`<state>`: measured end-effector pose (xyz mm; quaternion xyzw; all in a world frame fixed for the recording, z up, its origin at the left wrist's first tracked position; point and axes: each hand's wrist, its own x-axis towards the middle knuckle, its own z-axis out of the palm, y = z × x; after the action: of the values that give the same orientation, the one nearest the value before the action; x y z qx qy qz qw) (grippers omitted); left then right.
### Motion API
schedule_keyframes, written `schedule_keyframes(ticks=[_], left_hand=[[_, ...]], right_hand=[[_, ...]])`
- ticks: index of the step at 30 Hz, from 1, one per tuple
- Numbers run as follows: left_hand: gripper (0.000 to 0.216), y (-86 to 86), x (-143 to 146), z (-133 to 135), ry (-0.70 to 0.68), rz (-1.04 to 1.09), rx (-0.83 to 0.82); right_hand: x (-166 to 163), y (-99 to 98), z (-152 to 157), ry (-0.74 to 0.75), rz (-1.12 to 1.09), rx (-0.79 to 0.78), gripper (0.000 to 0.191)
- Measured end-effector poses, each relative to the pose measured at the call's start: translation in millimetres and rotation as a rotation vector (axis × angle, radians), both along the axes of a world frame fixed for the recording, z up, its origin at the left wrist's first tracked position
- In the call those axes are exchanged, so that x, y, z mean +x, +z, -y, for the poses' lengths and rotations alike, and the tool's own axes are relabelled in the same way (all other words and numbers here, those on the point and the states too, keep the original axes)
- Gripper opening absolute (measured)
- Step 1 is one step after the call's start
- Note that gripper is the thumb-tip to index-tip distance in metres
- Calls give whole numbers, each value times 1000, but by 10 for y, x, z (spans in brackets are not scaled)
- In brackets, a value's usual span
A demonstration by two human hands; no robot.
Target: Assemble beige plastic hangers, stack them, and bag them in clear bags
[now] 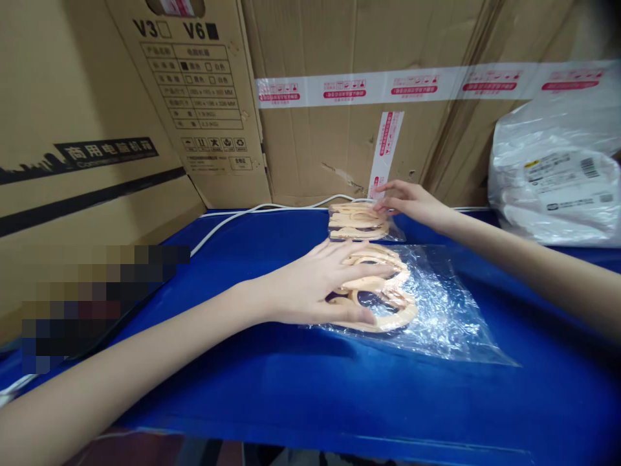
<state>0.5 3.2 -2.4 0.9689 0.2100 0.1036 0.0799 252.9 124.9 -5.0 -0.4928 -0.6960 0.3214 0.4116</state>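
Flat on a clear plastic bag (pixel 451 317) lies my left hand (pixel 334 281), its fingers spread. Inside that bag are peach-coloured curved, loop-shaped pieces (pixel 402 317), partly covered by the hand; I cannot make out what they are. Just behind it, a smaller clear packet (pixel 359 221) holds similar peach-coloured pieces. My right hand (pixel 410 202) is over the right end of this packet, fingers extended and slightly bent. Its fingertips are at or just above the packet's far right corner; whether they touch it I cannot tell.
Blue table (pixel 310 395) beneath everything. Cardboard boxes (pixel 310 149) form a wall at the back, and another box (pixel 97 116) stands left. A white cable (pixel 233 220) runs along the back edge. A white plastic-wrapped package (pixel 557 175) sits at back right. A blurred-out patch (pixel 97 304) is at left.
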Motion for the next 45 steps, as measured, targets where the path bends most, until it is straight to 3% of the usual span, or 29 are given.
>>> schedule_keyframes(ticks=[5, 14, 17, 19, 22, 25, 28, 31, 35, 37, 41, 45], left_hand=[[47, 67, 125, -222, -1, 73, 71], [52, -43, 440, -804, -23, 22, 78], [51, -66, 474, -898, -21, 26, 17], [50, -79, 462, -912, -29, 41, -19], [56, -113, 396, -885, -16, 30, -61], [67, -178, 312, -847, 33, -10, -93], [68, -246, 259, -826, 75, -5, -84], [69, -276, 242, -819, 95, 1, -81], [72, -246, 244, -797, 106, -5, -78], [72, -219, 259, -772, 108, -21, -67], [80, -175, 319, -685, 153, -43, -78], [94, -163, 370, -601, 229, -59, -89]], right_hand=[[-139, -79, 14, 140, -23, -14, 18], [-252, -4, -2, 145, -246, -320, 23], [-214, 16, -3, 155, -232, -217, 22], [-127, 32, 51, 185, -122, -45, 18], [139, 63, 226, 243, 277, 161, 16], [514, 40, 466, 145, 839, 356, 26], [849, -88, 718, 45, 1041, 430, 33], [1039, -258, 984, 28, 979, 421, 41], [1073, -411, 1375, 16, 888, 73, 67], [1011, -443, 1551, 50, 870, -12, 72], [763, -421, 1767, 108, 825, 1, 77], [509, -364, 1792, 148, 745, 57, 77]])
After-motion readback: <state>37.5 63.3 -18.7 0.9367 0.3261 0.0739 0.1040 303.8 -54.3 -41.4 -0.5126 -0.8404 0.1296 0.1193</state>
